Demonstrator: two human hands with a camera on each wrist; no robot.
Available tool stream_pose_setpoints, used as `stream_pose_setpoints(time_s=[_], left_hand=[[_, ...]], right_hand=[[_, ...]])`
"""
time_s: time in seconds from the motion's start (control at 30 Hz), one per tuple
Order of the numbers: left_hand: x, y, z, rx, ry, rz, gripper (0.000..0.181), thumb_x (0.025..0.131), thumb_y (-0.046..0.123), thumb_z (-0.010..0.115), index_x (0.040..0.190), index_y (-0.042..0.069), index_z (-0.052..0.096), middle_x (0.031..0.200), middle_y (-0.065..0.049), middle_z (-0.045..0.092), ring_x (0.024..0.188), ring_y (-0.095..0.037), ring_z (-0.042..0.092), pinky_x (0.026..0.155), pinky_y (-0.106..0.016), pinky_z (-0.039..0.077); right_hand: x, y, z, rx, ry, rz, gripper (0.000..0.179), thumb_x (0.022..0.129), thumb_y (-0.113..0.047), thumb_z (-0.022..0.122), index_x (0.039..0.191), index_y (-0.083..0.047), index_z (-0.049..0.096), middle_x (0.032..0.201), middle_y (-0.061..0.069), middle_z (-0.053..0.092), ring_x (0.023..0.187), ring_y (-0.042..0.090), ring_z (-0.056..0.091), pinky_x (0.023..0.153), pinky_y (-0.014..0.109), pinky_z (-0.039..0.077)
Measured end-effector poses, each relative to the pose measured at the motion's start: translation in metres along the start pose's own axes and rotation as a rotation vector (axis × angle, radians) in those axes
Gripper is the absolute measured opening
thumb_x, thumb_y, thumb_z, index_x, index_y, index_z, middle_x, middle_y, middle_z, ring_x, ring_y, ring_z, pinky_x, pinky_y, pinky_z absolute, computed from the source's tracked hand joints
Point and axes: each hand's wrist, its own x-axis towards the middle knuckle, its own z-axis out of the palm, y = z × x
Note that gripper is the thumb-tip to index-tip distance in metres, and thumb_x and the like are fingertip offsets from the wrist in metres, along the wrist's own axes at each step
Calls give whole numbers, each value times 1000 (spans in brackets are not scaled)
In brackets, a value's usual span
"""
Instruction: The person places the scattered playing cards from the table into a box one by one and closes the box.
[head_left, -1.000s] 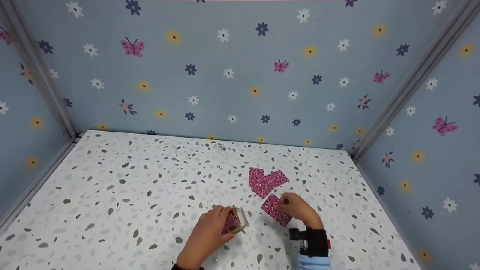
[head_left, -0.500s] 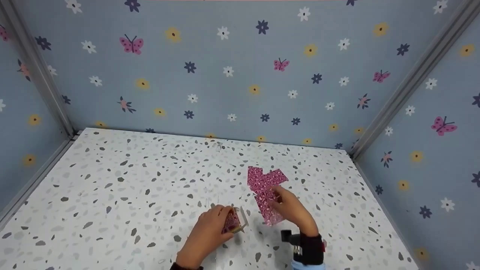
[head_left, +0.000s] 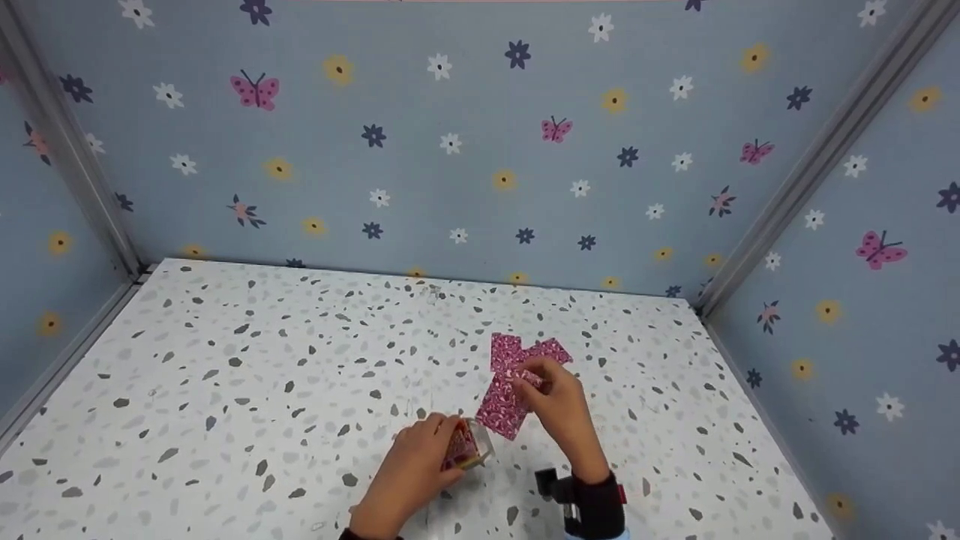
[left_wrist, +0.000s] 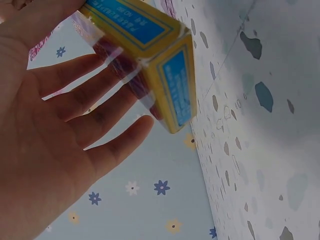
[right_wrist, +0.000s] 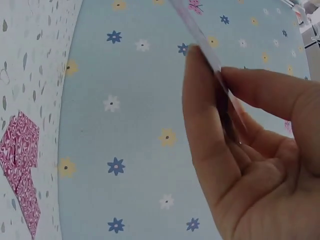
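Observation:
My left hand [head_left: 411, 474] grips a playing card box [head_left: 463, 445] low in the middle of the head view, its open flap end facing right. Yellow and blue panels of the box [left_wrist: 135, 25] show in the left wrist view, and the fingers lie along its side. Cards with patterned pink backs are inside it. Between thumb and fingers, my right hand [head_left: 564, 409] pinches a pink-backed playing card [head_left: 501, 412], tilted just right of the box's opening. In the right wrist view this card [right_wrist: 197, 32] appears almost edge-on. Several overlapping playing cards [head_left: 505, 349] lie on the table behind the right hand.
The white speckled table [head_left: 262, 360] extends around both hands. A blue flowered panel [head_left: 420, 112] stands at the back, with further panels at left and right. Grey metal posts [head_left: 810, 169] stand at the corners. A wrist camera [head_left: 551, 484] sits on the right wrist.
My right hand has lifted its playing card and carried it left, from beside the cards on the table to near the box opening. The left hand keeps its place.

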Motion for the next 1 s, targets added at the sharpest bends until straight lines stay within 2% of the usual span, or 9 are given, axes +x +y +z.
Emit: stream_pose_setpoints(time_s=[0.07,0.2,0.47,0.67,0.83,1.0], left_hand=[[0,0,0,17,18,-4,62,71,30,78,120,1,55,106,-9,59,91,-25,59,83,-45,47],[0,0,-1,48,65,-31,61,70,30,79,119,2,56,103,-9,59,89,-24,59,78,-43,47],[3,0,-1,47,109,-91,61,68,31,80,117,2,56,105,-11,61,89,-25,61,74,-43,49],[3,-1,-1,55,124,-79,63,69,31,80,118,1,56,105,-12,61,89,-24,60,75,-42,50],[3,-1,-1,42,115,-66,62,69,31,80,119,2,55,105,-11,60,89,-24,60,75,-42,50],[3,-1,-1,40,110,-67,62,69,32,80,118,1,56,105,-11,60,89,-24,60,75,-42,50]], right_hand=[[0,-3,6,34,30,31,16,85,-5,64,97,1,56,85,15,64,61,10,56,55,23,53],[0,-6,16,18,44,64,17,84,-2,63,93,0,49,83,14,61,66,12,56,56,22,52],[-2,-4,20,-44,-63,28,22,83,-1,62,94,-3,43,85,9,53,70,12,49,57,20,44],[-4,-5,18,58,-156,52,25,86,0,61,106,0,47,95,17,59,73,15,59,58,25,55],[-6,-6,20,114,-213,50,26,87,2,58,112,2,53,92,19,60,71,17,61,59,29,57],[-7,-7,19,26,-217,0,24,90,-4,57,113,3,58,91,18,62,71,19,62,57,30,56]])
